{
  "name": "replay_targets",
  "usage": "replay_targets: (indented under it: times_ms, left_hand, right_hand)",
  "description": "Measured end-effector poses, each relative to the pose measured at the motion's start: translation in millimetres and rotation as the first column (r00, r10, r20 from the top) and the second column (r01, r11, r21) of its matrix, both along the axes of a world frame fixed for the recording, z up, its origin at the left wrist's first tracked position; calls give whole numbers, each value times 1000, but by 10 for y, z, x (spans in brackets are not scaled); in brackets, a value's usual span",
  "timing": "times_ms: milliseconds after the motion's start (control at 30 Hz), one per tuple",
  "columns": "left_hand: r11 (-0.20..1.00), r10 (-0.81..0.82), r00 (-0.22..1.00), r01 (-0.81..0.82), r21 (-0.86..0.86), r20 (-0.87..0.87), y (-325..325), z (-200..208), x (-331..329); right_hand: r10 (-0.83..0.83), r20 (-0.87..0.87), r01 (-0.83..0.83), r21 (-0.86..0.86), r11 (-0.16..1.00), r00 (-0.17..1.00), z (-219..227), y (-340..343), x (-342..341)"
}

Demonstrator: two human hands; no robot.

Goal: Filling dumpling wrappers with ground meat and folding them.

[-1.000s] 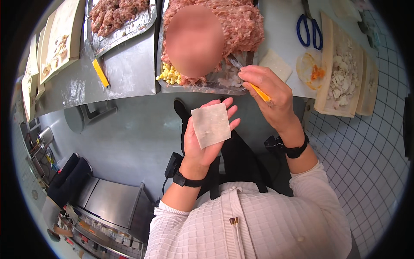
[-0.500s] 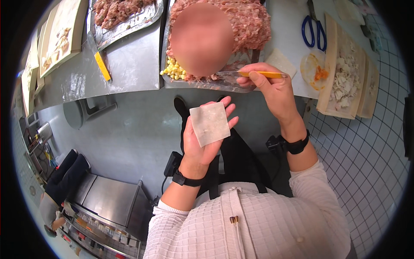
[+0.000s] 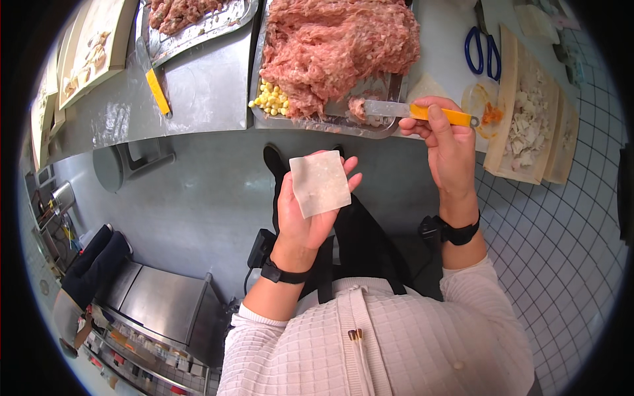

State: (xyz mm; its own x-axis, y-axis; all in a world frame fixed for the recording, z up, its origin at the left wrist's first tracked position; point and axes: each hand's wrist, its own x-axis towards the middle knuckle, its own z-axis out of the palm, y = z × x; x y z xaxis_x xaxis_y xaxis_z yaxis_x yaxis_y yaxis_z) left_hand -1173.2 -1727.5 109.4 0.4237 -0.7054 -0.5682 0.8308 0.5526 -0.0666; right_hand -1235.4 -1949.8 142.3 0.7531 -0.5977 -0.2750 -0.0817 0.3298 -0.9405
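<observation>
My left hand [image 3: 308, 223] is palm up below the table edge, with a square wonton wrapper [image 3: 320, 183] lying across its palm and fingers. The wrapper is flat and bare, and the fingertips show past its right side. My right hand [image 3: 444, 140] is closed around the yellow handle of a filling spatula [image 3: 441, 115]. The spatula's flat metal blade points left over the near right corner of a metal tray [image 3: 343, 127]. A small lump of minced meat [image 3: 357, 108] clings to the blade's tip. Behind it, a large pink mound of minced meat [image 3: 340, 49] fills the tray, beside yellow corn kernels [image 3: 271, 99].
Left on the metal table lie a second yellow-handled spatula [image 3: 157, 91] and another tray [image 3: 198, 41] of meat. Wooden boxes [image 3: 99, 49] stand far left. To the right are blue-handled scissors [image 3: 484, 49], a small stained dish [image 3: 477, 105] and a wooden box [image 3: 507, 142] of pale flakes.
My right hand has moved right with the spatula, drawing its blade away from the meat mound with a lump on its tip. The left hand and wrapper have barely shifted.
</observation>
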Motion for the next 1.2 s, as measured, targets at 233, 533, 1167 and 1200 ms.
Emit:
replay_targets:
  times_ms: [233,533,1167,1200]
  left_hand:
    - [1000,23,999,-23,12,-38,-19,42,22]
    - [1000,12,1000,-12,28,4,15,27,33]
    - [992,-123,992,123,-9,-40,-348,-537,193]
    - [991,-130,991,129,-31,-34,-353,-569,197]
  right_hand:
    - [53,-67,-64,-180,982,996,-21,113,42]
    - [14,-70,-6,103,995,997,-106,65,100]
    - [102,-43,-107,-116,988,994,-56,219,21]
    - [134,-47,-139,-137,981,990,-47,246,-16]
